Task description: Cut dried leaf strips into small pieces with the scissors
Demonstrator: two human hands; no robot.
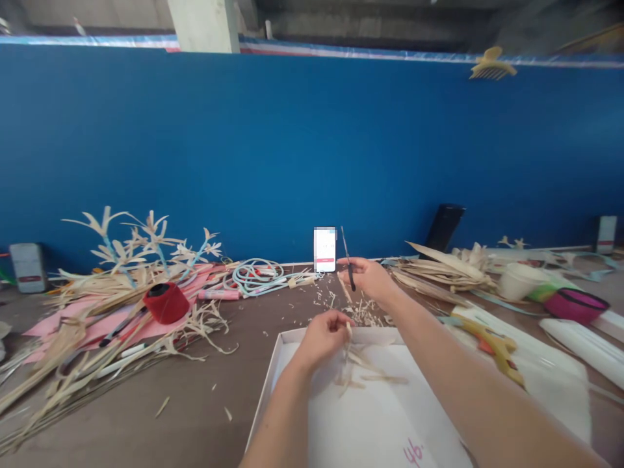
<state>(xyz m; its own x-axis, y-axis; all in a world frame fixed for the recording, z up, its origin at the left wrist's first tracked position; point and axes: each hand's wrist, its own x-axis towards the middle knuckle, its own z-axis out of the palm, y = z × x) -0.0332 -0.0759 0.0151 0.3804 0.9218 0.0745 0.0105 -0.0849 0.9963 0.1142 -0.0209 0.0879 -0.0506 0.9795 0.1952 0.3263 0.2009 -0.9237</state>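
My left hand (pixel 322 333) is closed in a pinch on a thin dried leaf strip (pixel 349 335), held over a shallow white box (pixel 292 339). More pale strips (pixel 370 374) lie inside that box. My right hand (pixel 366 276) is farther back, fingers wrapped round a pair of dark scissors (pixel 347 255) whose blades point up. Small straw cuttings (pixel 358 312) are scattered on the brown table between the hands.
At left lie dried leaves and straw flowers (pixel 141 244), pink paper and a red thread spool (pixel 166 303). A coiled light-blue cord (pixel 256 273) and a phone (pixel 324 249) stand by the blue wall. On the right: a yellow glue gun (pixel 490 341), pink bowl (pixel 575 304), white cup (pixel 517 281).
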